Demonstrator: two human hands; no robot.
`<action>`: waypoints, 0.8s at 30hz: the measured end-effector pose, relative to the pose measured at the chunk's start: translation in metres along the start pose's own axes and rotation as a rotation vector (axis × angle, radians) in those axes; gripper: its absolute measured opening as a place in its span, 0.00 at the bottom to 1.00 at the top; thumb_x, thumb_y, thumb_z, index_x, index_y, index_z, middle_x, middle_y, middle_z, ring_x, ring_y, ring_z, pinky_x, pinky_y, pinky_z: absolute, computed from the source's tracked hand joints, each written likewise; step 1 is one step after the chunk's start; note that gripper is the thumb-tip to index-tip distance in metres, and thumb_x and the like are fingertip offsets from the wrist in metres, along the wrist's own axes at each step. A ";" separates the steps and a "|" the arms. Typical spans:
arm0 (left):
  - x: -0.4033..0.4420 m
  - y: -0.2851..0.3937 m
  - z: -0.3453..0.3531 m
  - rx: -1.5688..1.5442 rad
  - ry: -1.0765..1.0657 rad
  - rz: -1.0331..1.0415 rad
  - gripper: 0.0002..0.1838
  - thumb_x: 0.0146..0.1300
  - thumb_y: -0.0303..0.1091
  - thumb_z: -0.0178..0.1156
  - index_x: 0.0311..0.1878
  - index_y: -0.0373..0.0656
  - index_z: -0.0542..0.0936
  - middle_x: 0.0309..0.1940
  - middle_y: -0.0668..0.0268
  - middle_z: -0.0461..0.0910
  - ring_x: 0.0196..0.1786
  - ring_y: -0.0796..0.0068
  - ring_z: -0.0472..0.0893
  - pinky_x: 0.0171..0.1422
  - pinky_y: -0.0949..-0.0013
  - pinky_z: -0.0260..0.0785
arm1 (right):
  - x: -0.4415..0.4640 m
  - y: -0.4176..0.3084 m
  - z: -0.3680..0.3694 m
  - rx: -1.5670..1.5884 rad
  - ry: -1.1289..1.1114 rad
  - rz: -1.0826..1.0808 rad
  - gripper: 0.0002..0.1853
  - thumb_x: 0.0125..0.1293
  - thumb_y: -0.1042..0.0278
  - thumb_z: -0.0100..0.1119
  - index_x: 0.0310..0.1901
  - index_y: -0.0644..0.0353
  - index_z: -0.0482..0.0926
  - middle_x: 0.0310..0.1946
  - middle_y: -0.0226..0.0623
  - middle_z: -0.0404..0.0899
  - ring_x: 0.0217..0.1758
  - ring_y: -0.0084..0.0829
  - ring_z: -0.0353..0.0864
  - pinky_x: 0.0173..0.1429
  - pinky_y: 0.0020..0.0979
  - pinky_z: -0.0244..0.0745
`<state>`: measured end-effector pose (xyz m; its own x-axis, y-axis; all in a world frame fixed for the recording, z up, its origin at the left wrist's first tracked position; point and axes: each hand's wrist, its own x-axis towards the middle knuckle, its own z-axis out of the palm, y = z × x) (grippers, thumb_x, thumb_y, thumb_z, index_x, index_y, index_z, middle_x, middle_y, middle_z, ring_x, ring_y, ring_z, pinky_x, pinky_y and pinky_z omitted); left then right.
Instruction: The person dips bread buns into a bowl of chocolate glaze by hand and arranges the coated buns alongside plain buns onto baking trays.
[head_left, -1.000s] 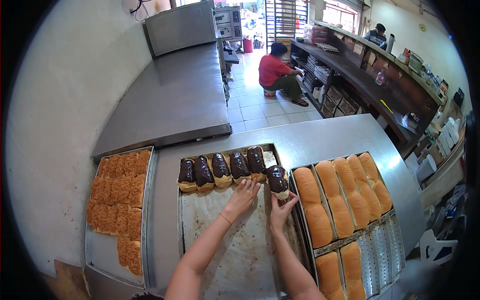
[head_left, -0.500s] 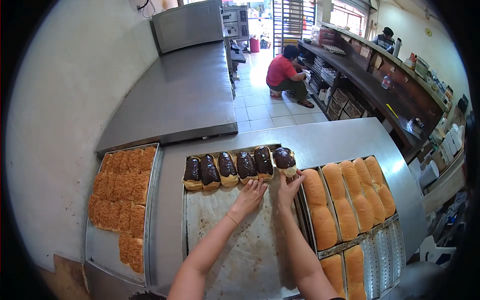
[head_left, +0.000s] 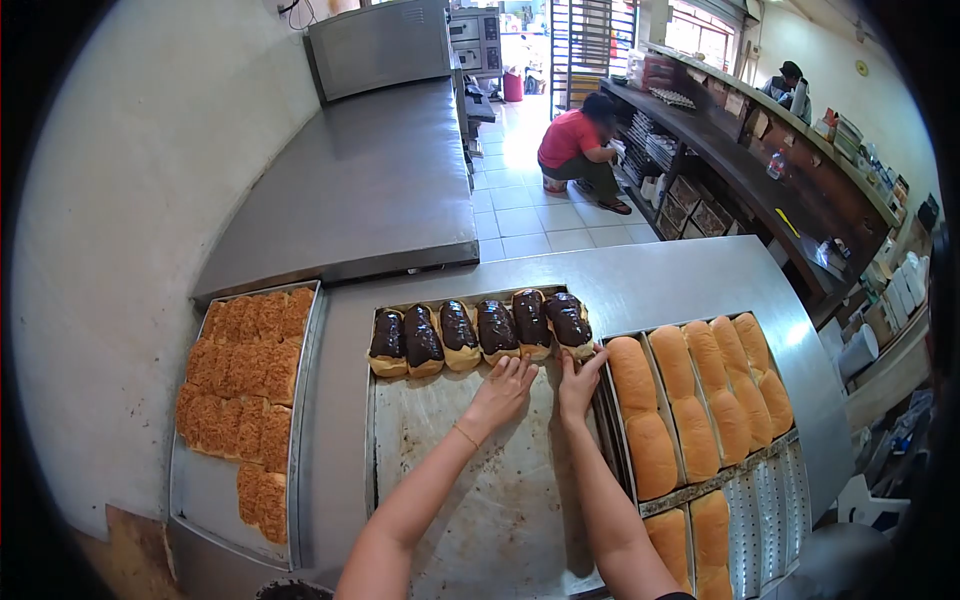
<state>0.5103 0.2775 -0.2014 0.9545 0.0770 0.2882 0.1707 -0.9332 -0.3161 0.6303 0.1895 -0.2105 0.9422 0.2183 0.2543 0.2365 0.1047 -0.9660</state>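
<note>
Several chocolate-topped buns point(head_left: 458, 332) lie side by side in a row along the far end of a worn metal baking tray point(head_left: 460, 500). My right hand point(head_left: 578, 385) grips the near end of the rightmost chocolate-topped bun point(head_left: 569, 322), thumb on its lower end and fingers at its right side. That bun rests at the tray's far right corner against its neighbour. My left hand point(head_left: 502, 390) is open, its fingers stretched forward and the tips touching the near ends of the buns left of it.
On the left, a tray point(head_left: 205, 490) carries buns with shredded orange-brown topping point(head_left: 245, 350). Plain golden loaves point(head_left: 650, 455) sit in a slotted pan point(head_left: 755, 510) at right. Beyond the steel table point(head_left: 640, 270), a person in a red shirt point(head_left: 567, 138) crouches by shelves; another stands behind the counter.
The rightmost chocolate-topped bun, raised and tilted in my right hand before, has come down into line with the row. My left hand has barely moved.
</note>
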 end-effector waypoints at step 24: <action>0.003 -0.004 -0.010 -0.095 0.062 -0.009 0.19 0.59 0.32 0.50 0.53 0.37 0.69 0.59 0.58 0.71 0.54 0.67 0.69 0.65 0.65 0.52 | -0.013 -0.002 -0.017 -0.448 -0.102 -0.072 0.19 0.62 0.69 0.59 0.51 0.66 0.64 0.38 0.59 0.78 0.44 0.57 0.77 0.43 0.47 0.69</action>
<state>0.5101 0.2778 -0.1905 0.9354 0.0661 0.3472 0.1524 -0.9618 -0.2275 0.6217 0.1703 -0.2130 0.8968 0.3222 0.3033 0.4009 -0.3015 -0.8651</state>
